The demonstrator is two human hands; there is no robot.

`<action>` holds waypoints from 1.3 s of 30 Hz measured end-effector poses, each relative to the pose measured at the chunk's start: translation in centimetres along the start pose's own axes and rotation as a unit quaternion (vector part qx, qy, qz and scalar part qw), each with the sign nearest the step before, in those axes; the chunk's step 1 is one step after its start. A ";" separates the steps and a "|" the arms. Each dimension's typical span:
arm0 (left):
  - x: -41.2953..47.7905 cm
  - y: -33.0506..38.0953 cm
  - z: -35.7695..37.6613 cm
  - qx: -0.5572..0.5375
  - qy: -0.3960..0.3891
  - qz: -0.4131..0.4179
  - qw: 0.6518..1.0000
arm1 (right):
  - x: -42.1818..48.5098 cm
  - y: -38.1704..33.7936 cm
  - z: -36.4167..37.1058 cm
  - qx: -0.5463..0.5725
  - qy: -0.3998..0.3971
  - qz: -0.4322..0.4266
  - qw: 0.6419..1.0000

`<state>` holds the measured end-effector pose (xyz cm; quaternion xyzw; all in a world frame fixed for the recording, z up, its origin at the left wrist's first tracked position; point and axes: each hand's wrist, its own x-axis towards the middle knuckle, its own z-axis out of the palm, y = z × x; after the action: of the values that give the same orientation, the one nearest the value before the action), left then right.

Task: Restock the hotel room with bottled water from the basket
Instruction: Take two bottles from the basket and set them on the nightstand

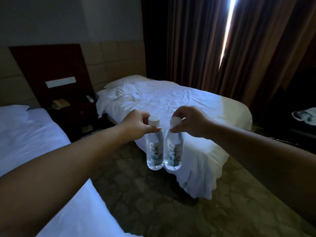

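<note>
head | my left hand (136, 124) pinches one bottle (154, 147) by its neck | my right hand (189, 124) pinches another bottle (174, 149) | hung side by side, touching, for carrying

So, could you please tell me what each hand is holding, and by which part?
The left hand holds one water bottle by its neck below the cap; the right hand holds another bottle likewise.
</note>
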<state>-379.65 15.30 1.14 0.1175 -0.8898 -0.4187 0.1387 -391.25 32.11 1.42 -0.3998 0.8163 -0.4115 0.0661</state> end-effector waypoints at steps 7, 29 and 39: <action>3.5 -3.1 -1.1 0.011 0.045 -0.047 0.998 | 7.1 2.0 2.4 0.026 -0.062 -0.033 0.997; 17.3 -4.6 3.3 0.068 0.207 -0.176 0.960 | 26.6 10.0 0.5 0.006 -0.225 -0.177 0.958; 21.8 -10.3 -1.4 0.083 0.193 -0.181 0.961 | 33.7 8.9 5.1 0.006 -0.258 -0.196 0.946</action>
<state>-398.53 0.79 -2.74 0.3664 -0.8415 -0.3313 0.2189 -416.92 8.17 -0.92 -0.6445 0.6739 -0.3039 0.1952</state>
